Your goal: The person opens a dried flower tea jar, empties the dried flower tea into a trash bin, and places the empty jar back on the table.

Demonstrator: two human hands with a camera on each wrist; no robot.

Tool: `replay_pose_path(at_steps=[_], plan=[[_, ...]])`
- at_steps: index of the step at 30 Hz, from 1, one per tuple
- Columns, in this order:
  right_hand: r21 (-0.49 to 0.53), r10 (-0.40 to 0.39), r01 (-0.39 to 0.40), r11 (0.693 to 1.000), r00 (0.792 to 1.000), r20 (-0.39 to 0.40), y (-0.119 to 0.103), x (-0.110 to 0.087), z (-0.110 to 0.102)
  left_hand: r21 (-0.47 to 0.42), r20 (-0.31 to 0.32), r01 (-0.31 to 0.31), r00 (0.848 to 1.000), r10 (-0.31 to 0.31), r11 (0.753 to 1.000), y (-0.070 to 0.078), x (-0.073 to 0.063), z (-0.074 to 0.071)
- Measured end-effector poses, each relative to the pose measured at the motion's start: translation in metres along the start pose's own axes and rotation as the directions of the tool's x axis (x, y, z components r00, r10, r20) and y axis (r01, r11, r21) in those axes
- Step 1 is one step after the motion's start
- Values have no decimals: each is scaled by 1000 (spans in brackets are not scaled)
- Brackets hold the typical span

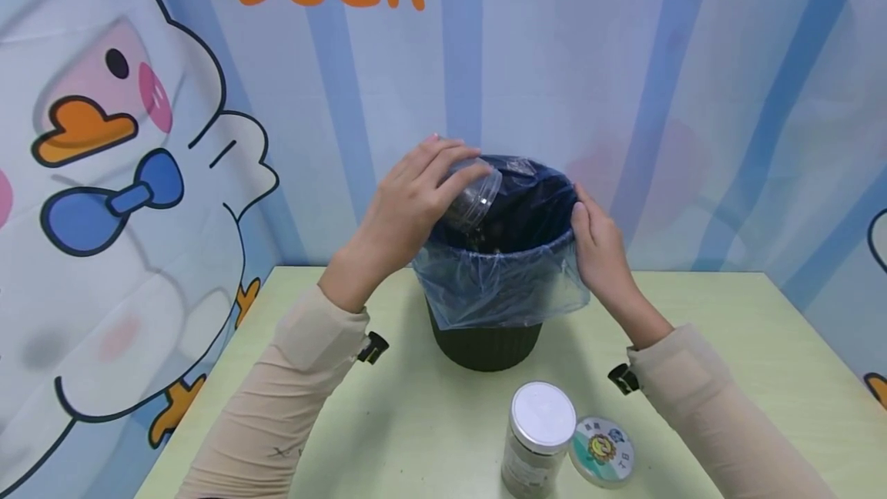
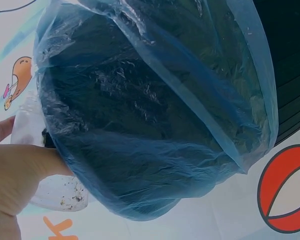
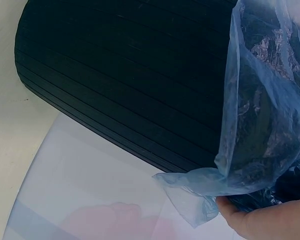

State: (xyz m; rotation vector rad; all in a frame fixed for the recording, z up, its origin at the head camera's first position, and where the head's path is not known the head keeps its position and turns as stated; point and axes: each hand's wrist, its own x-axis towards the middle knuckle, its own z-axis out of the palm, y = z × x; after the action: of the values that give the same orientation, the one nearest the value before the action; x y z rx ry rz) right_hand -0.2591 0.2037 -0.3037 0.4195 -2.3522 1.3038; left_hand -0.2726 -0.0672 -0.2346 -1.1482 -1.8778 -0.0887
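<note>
My left hand (image 1: 414,195) grips a clear plastic jar (image 1: 473,199), tipped with its mouth down into the bin. Small dark bits cling inside the jar (image 2: 65,195) in the left wrist view, and a few specks show just below its mouth in the head view. The black bin (image 1: 487,346) stands on the table, lined with a blue translucent bag (image 1: 499,291) folded over its rim. My right hand (image 1: 600,246) holds the bin's right rim through the bag, thumb on the near side. Its other fingers are mostly hidden.
Near the table's front stands a lidded jar (image 1: 537,437) with a white top. Beside it on the right lies a round printed lid (image 1: 603,451). The pale green table (image 1: 388,422) meets a cartoon-printed curtain (image 1: 554,60) behind the bin.
</note>
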Motion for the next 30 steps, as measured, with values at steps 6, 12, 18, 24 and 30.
replay_pose_path(at_steps=[6, 12, 18, 24, 30], plan=[[-3, -5, 5, 1000, 1000, -6, 1, 0, 0, 4, -4, -11, 1000, 11, 1000, 0, 0, 1], [-7, -1, 1, 1000, 1000, -10, 0, 0, 0, 3, -14, -25, 1000, 25, 1000, 0, 1, 0], [-6, 4, -5, 1000, 1000, -14, 1, 0, 0, 17, -4, -39, 999, 39, 999, -1, 2, -1], [-6, 4, -4, 1000, 1000, -9, 1, 0, 0, 68, 8, -100, 995, 100, 993, -1, 1, 0], [5, 0, 0, 1000, 1000, -4, 0, -1, -1, 91, -12, -151, 988, 152, 984, 0, 3, 2]])
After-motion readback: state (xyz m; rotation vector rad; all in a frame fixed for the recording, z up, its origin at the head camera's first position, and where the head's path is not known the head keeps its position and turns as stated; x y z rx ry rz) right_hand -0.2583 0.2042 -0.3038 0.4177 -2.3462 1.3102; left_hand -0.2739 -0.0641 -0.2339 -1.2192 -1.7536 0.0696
